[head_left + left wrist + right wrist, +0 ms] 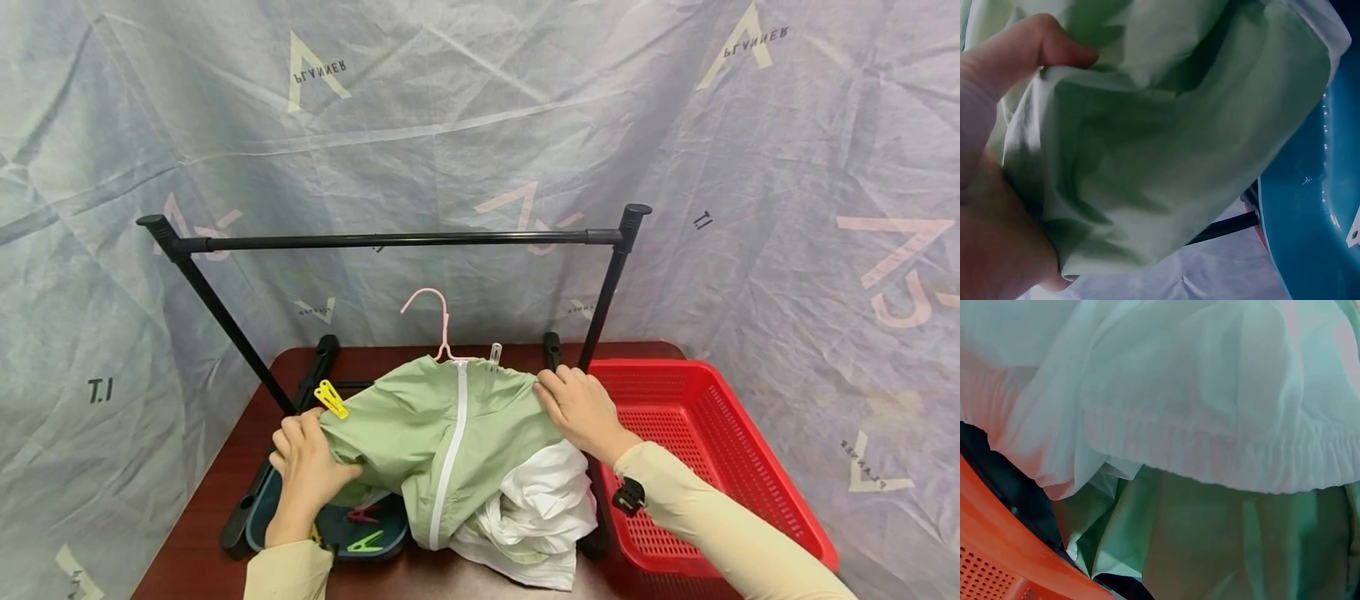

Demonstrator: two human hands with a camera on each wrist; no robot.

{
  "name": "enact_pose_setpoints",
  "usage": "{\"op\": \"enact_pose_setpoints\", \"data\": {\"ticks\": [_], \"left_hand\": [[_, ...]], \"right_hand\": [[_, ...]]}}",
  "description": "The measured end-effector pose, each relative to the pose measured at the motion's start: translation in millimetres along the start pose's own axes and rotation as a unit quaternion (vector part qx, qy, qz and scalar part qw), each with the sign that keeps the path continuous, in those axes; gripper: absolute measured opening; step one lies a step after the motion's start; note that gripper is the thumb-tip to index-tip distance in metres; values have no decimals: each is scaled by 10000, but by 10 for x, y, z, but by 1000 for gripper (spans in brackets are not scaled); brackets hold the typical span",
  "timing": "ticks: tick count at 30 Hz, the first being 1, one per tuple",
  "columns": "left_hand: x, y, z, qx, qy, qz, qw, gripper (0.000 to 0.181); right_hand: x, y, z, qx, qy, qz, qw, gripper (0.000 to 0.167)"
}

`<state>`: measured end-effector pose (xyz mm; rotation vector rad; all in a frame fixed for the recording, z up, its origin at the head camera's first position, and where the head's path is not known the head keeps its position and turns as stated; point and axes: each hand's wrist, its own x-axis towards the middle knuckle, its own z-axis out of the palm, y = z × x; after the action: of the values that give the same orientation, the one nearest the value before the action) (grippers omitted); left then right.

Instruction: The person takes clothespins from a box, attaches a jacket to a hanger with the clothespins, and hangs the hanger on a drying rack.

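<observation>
A green jacket (405,408) with a white zipper hangs on a pink hanger (446,325), whose hook stands free below the rack's bar. My left hand (306,458) grips the jacket's left-side shoulder and sleeve; in the left wrist view its thumb (1054,47) lies over the green cloth (1147,156). At the opposite shoulder, my right hand (581,408) holds the fabric with bent fingers. A yellow clothespin (331,399) sits at the left-side shoulder, a clear one (496,357) beside the collar. White lining (1197,394) bunches beneath; the right wrist view shows no hand.
A black rack (405,241) stands on the dark red table (202,517). The blue tray (390,542) below my left hand holds a green clothespin (365,542) and a red one (363,514). At the right is a red perforated basket (765,458). Printed grey sheeting hangs behind.
</observation>
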<state>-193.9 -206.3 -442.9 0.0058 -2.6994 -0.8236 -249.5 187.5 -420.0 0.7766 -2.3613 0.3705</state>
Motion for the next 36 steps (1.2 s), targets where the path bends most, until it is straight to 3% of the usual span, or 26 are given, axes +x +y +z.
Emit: {"op": "enact_pose_setpoints", "data": {"ticks": [11, 15, 25, 36], "left_hand": [[2, -27, 10, -21, -137, -117, 9998, 97], [9, -36, 22, -28, -125, -98, 9999, 97], [2, -54, 50, -46, 42, 49, 10000, 96], [34, -106, 41, -6, -72, 14, 10000, 103]], "right_hand": [[-32, 44, 47, -236, 501, -550, 9970, 42], [-25, 66, 55, -328, 654, -847, 9937, 42], [0, 90, 75, -519, 926, -1159, 9876, 40], [-6, 69, 64, -447, 796, -1081, 9899, 39]]}}
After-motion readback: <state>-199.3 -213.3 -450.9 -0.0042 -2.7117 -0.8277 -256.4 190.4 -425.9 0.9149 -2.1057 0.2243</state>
